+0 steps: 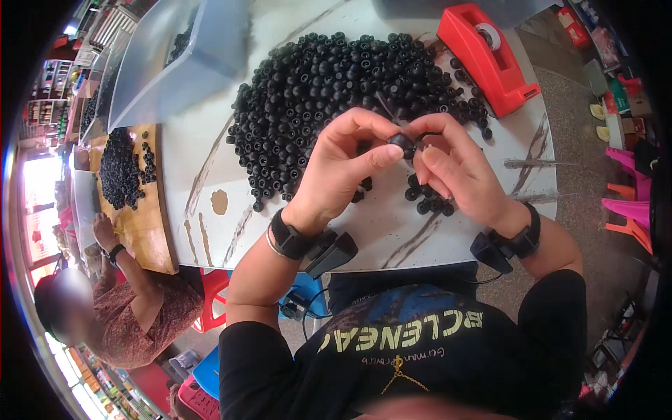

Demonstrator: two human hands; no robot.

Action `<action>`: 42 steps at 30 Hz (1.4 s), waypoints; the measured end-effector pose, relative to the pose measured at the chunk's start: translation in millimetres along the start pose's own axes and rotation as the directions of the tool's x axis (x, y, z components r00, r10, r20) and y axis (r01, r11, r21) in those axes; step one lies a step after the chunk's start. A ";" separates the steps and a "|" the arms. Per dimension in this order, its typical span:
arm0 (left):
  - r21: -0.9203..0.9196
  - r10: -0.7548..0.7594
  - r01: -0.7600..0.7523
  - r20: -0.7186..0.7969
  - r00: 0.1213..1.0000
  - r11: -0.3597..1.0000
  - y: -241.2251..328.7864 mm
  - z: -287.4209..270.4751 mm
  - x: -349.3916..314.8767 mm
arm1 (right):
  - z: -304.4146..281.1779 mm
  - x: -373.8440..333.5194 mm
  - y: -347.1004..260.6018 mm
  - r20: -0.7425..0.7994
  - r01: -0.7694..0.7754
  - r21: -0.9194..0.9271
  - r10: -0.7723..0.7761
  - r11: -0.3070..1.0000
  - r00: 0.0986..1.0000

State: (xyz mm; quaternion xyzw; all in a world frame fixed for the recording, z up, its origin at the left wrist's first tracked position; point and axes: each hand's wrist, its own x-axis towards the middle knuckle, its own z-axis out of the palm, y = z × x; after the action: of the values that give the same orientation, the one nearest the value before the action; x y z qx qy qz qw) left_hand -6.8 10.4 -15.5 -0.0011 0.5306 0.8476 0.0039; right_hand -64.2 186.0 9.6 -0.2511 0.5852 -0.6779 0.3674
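Observation:
A small black round piece (401, 144), like a hollow knob or cap, is pinched between the thumb and forefinger of my left hand (341, 166). Close against its right side, my right hand (467, 170) has its fingers bent together on something small and dark, mostly hidden by the fingertips. Both hands are raised over the near side of a wide heap of similar black pieces (315, 91), many showing a round hole. A smaller cluster of these pieces (428, 203) lies on the table below my right hand.
A red tape dispenser (490, 66) stands at the table's far right; a thin metal tool (539, 163) lies near the right edge. At the far left is a translucent plastic bin (150, 77). Another person (133, 301) works at a wooden board (150, 231) holding more black pieces.

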 end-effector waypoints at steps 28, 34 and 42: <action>-0.003 0.041 -0.041 0.007 0.999 0.999 -2.4 -0.9 -0.4 | 0.9 -0.9 5.1 0.044 0.115 -0.081 -0.111 0.990 0.993; 0.046 0.017 -0.018 0.016 1.000 0.999 -0.7 -4.3 -0.9 | -6.1 1.0 -2.6 0.016 -0.032 0.147 0.030 0.989 0.999; 0.044 0.012 -0.012 0.003 1.000 0.999 4.1 4.2 -0.7 | -4.2 1.8 2.2 -0.017 -0.016 0.121 0.018 0.992 1.000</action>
State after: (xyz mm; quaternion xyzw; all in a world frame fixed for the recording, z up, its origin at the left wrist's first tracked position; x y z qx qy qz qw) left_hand -6.1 12.5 -10.0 0.0035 0.5492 0.8357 -0.0003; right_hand -68.2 187.1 6.4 -0.2173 0.5484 -0.7111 0.3826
